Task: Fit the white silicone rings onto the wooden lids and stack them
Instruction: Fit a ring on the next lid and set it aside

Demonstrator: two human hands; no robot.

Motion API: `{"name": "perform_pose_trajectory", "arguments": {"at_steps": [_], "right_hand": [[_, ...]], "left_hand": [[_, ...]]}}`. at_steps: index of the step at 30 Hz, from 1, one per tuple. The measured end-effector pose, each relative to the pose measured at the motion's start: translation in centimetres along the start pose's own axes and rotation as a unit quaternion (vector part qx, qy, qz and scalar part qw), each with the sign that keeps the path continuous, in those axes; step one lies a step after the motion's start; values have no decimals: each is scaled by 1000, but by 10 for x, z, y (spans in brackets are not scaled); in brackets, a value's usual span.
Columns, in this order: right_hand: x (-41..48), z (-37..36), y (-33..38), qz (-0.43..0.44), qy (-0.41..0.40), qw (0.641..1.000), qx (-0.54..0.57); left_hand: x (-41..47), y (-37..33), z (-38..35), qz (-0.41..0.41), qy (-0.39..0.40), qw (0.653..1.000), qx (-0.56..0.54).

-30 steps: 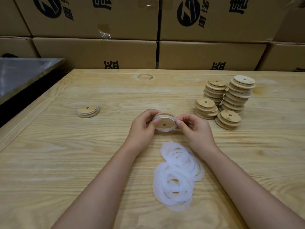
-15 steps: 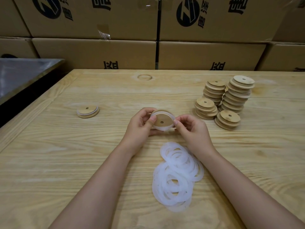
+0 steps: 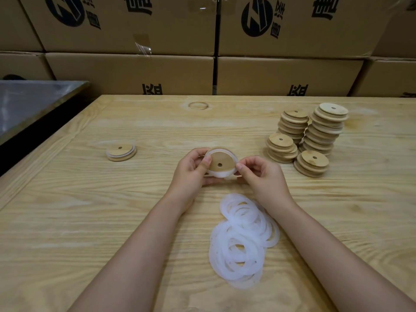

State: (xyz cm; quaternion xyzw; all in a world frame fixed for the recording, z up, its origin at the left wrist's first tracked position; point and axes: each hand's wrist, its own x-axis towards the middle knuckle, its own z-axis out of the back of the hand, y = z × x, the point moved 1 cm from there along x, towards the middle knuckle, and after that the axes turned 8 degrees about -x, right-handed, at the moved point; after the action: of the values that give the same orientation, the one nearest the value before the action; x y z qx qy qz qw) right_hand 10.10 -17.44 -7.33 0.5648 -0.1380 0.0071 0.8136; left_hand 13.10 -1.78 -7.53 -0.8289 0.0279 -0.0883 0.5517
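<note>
Your grip holds one wooden lid [image 3: 219,162]: left hand [image 3: 191,171] curls round it, right hand [image 3: 262,176] pinches the white ring [image 3: 221,174] at its edge.
You are fitting: the ring looks loose on the near side. Next, I think, press it snug all round, then stack it on the done lid [image 3: 121,152] far left of your grip. Spare rings [image 3: 243,239] lie just under your grip.

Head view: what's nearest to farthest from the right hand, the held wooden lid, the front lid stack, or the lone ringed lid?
1. Round wooden lid with white ring: touched by the right hand.
2. Front wooden lid stack: just right.
3. Lone ringed wooden lid: far left.
</note>
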Motion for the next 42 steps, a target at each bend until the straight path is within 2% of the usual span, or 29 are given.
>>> {"name": "perform_pose_trajectory", "arguments": {"at_steps": [5, 9, 14, 21, 30, 36, 42], "right_hand": [[-5, -6, 1, -44, 5, 997, 68], [-5, -6, 0, -59, -9, 995, 79], [-3, -7, 2, -71, 5, 995, 65], [-5, -8, 9, -33, -15, 999, -15], [-11, -14, 5, -125, -39, 988, 79], [-11, -14, 9, -73, -34, 997, 17], [-11, -13, 15, -45, -23, 999, 4]], "left_hand": [[1, 0, 1, 11, 5, 1000, -12], [2, 1, 2, 13, 9, 1000, -20], [2, 1, 4, 12, -4, 999, -40], [2, -1, 2, 20, -7, 999, -48], [1, 0, -1, 35, 33, 997, -54], [0, 2, -2, 4, 27, 1000, -1], [2, 2, -1, 25, 12, 998, -52]]}}
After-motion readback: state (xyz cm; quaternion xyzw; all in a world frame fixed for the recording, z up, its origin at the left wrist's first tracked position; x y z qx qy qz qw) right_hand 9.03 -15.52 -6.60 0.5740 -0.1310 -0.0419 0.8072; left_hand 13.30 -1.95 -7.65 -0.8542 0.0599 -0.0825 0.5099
